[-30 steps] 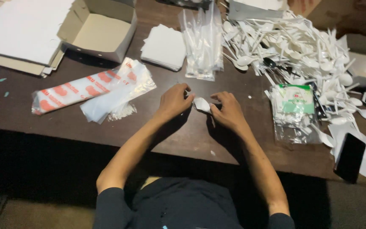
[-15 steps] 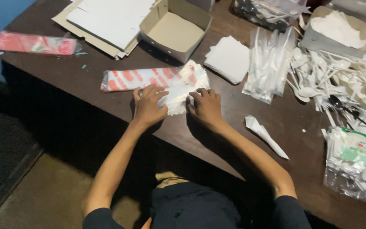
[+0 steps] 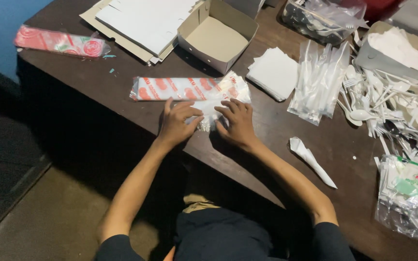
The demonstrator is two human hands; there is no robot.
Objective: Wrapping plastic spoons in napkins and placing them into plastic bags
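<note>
My left hand and my right hand rest side by side on the open end of a long clear plastic pack with red and white print, which lies across the dark wooden table. Fingers of both hands press on the crumpled clear plastic and small white items at the pack's mouth. Whether either hand grips anything is hard to tell. A wrapped white cutlery bundle lies on the table to the right of my right forearm, apart from both hands.
An open cardboard box and flat white cartons stand behind the pack. White napkins, bagged clear cutlery, a heap of loose white spoons and forks and a bag of sachets fill the right. Another red pack lies far left.
A second ago both hands held the white bundle near the table's middle. It now lies on the table, and both hands have moved left onto the red-printed pack.
</note>
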